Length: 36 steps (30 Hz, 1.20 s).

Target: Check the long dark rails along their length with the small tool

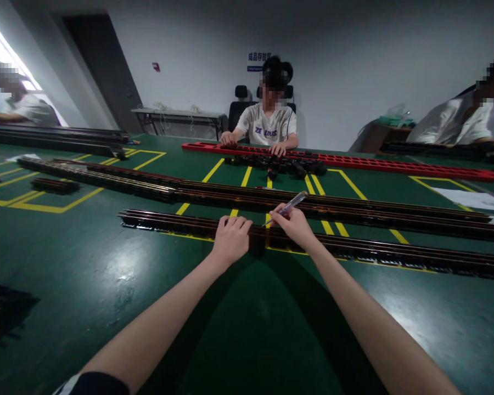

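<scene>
A bundle of long, dark, glossy strips (379,248) runs across the green table in front of me. My left hand (231,237) rests over it left of centre, fingers curled down around the near strip. Between the thumb and fingers of my right hand (293,224) is a slim screwdriver (293,202) with a clear handle. It slants, its thin tip pointing down-left at the strips, just right of my left hand. Whether the tip touches them I cannot tell.
A second row of dark strips (337,207) lies beyond. Farther back, a co-worker (267,129) handles a long red slotted rail (366,162) behind a pile of black parts (290,166). Other people sit left and right. A dark strip stack (4,310) lies at left front.
</scene>
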### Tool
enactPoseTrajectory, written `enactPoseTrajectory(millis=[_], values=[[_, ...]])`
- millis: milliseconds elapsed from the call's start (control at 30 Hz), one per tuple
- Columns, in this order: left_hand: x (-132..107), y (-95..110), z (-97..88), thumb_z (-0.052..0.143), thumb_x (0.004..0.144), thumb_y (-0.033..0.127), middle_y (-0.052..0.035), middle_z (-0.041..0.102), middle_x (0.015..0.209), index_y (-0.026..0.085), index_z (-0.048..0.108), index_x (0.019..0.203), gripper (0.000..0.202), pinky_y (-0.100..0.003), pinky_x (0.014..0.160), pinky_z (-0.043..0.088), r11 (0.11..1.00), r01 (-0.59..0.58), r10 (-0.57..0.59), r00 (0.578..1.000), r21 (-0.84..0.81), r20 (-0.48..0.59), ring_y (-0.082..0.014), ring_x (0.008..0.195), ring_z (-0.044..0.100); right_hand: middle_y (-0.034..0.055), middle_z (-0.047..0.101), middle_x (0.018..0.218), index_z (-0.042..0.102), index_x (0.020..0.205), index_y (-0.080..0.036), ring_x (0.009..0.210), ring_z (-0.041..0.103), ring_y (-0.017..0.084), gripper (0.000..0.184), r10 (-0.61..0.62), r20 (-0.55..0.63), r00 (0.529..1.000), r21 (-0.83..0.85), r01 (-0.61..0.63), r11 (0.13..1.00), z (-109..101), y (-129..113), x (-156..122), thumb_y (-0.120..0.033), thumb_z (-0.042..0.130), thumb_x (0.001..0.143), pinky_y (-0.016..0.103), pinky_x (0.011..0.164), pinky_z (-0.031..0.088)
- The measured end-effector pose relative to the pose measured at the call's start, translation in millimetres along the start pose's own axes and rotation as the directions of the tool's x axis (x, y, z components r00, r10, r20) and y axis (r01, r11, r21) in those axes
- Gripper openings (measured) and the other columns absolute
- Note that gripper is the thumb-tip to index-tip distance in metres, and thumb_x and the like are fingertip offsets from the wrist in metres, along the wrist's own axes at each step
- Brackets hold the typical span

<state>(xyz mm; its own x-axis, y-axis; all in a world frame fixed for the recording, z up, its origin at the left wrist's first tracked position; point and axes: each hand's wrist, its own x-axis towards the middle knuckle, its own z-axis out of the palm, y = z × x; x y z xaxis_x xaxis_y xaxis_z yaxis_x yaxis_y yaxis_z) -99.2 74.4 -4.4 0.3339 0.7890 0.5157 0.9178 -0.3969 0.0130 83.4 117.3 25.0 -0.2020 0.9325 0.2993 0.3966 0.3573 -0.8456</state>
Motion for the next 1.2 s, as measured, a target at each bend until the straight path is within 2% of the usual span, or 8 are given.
enactPoseTrajectory(millis=[233,500,633,833,1033,1200], values=[[-1.0,-0.2,2.1,0.042,0.082,0.006,-0.0080,0.070,0.106,0.016,0.065,0.104,0.034,-0.045,0.094,0.037,0.999,0.045,-0.045,0.999,0.024,-0.025,-0.0248,0.101,0.061,0.0036,0.070,0.065,0.057,0.071,-0.019,0.066,0.067,0.019,0.017,-0.023,0.025,0.999,0.047,0.022,0.999,1.2,-3.1,0.3,-0.034,0.057,0.079,0.032,0.070,0.051],[-2.1,-0.8,-0.6,0.039,0.081,0.002,-0.0077,0.069,0.107,0.019,0.066,0.099,0.037,-0.048,0.096,0.036,0.985,0.170,-0.170,0.985,0.034,-0.012,-0.0266,0.104,0.059,0.0051,0.070,0.067,0.059,0.072,-0.019,0.067,0.068,0.019,0.018,-0.002,0.045,0.999,0.059,-0.001,0.998,-1.7,-5.6,-0.1,-0.035,0.058,0.079,0.032,0.070,0.051],[0.2,-4.2,-1.3,0.037,0.079,-0.002,-0.0069,0.068,0.109,0.020,0.065,0.102,0.042,-0.044,0.096,0.038,0.993,0.111,-0.109,0.992,-0.043,0.058,-0.0238,0.105,0.060,0.0043,0.070,0.066,0.059,0.071,-0.018,0.065,0.066,0.018,0.018,0.011,0.035,0.999,0.085,-0.013,0.996,-0.7,-1.3,0.8,-0.035,0.058,0.079,0.031,0.069,0.051],[1.2,-5.9,0.1,0.036,0.078,-0.003,-0.0074,0.068,0.111,0.018,0.064,0.106,0.044,-0.042,0.097,0.038,0.992,0.083,-0.077,0.995,-0.090,0.071,-0.0222,0.105,0.060,0.0020,0.065,0.059,0.057,0.068,-0.018,0.061,0.063,0.016,0.021,0.087,0.036,0.996,0.205,-0.093,0.974,-1.1,7.2,2.5,-0.037,0.062,0.074,0.031,0.069,0.051],[0.3,-6.1,1.1,0.035,0.079,-0.003,-0.0075,0.068,0.112,0.017,0.064,0.108,0.046,-0.042,0.097,0.040,0.993,0.059,-0.053,0.997,-0.103,0.054,-0.0218,0.107,0.060,0.0044,0.068,0.067,0.059,0.072,-0.017,0.063,0.062,0.017,0.026,0.053,0.022,0.998,0.209,-0.056,0.976,-1.7,9.4,2.9,-0.043,0.061,0.075,0.031,0.067,0.050],[0.4,-5.2,-0.5,0.034,0.079,-0.003,-0.0088,0.068,0.114,0.014,0.063,0.112,0.047,-0.043,0.098,0.040,0.994,0.029,-0.021,0.997,-0.107,0.069,-0.0215,0.110,0.059,0.0038,0.068,0.066,0.059,0.073,-0.018,0.067,0.064,0.017,0.022,0.037,0.049,0.998,0.162,-0.044,0.986,-1.7,10.9,3.9,-0.040,0.060,0.076,0.032,0.071,0.050]])
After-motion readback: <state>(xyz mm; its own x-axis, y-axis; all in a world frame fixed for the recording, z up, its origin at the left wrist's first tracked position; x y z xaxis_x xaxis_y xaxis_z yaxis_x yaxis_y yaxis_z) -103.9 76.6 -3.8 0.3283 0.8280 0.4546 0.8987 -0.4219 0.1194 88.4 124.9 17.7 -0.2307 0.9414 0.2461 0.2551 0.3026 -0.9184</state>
